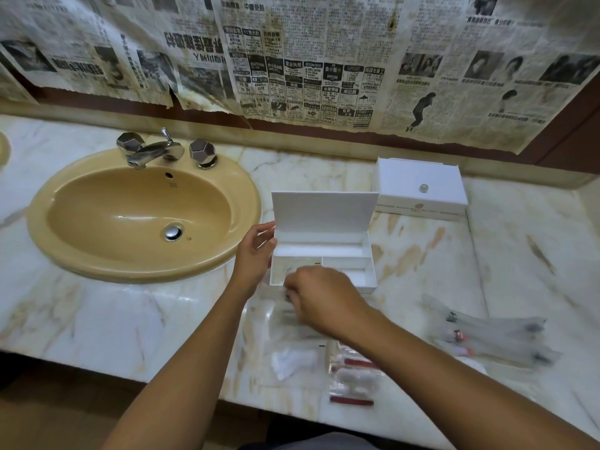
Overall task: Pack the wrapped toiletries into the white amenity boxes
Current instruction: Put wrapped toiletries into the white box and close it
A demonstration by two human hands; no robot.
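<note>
An open white amenity box (pixel 363 254) stands on the marble counter, lid raised, with divided compartments. A clear wrapped item (pixel 292 269) lies in its front left compartment. My left hand (pixel 255 254) rests against the box's left side, fingers on the lid edge. Blurred with motion, my right hand (pixel 319 295) hovers at the box's front edge, fingers pinched on a clear wrapped packet (pixel 287 295). More wrapped toiletries lie in front: a white one (pixel 292 360), red-ended packets (pixel 352 381), and long clear sleeves (pixel 493 339) at the right. A second, closed white box (pixel 422 186) sits behind.
A beige sink (pixel 143 216) with a chrome tap (pixel 152 151) is at the left. Newspaper (pixel 292 60) hangs on the wall behind. The counter's front edge (pixel 130 371) runs below my forearms.
</note>
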